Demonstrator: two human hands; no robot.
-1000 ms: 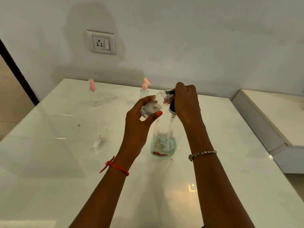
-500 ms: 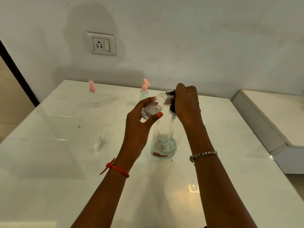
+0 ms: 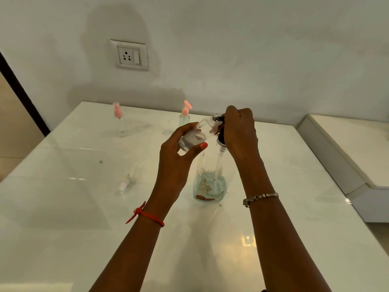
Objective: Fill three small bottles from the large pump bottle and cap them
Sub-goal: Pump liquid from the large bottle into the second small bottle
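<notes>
Nearest on the glossy white worktop (image 3: 63, 239) stands the large clear pump bottle (image 3: 210, 182), upright, with a shallow pool of bluish liquid at its bottom. Beside it to the left, a loose white pump cap with its thin dip tube (image 3: 126, 182) lies flat on the surface, well apart from both hands.

Above the large bottle, the right hand (image 3: 240, 133) is closed over the dark pump head, its grip wrapped tight so the nozzle barely shows. The left hand (image 3: 179, 152) holds a small clear uncapped bottle (image 3: 197, 137), fingers and thumb curled round its lower body. That bottle is tilted, its long axis running up and to the right, so its open mouth meets the nozzle just beside the right hand's fingers. Filling appears to depend on keeping mouth and nozzle in line while the right hand presses down.

Farther back, near the wall, stand two small clear bottles with pink pump caps, one at left (image 3: 120, 121) and one nearer centre (image 3: 185, 114), both upright. Whether they hold liquid cannot be told.
</notes>
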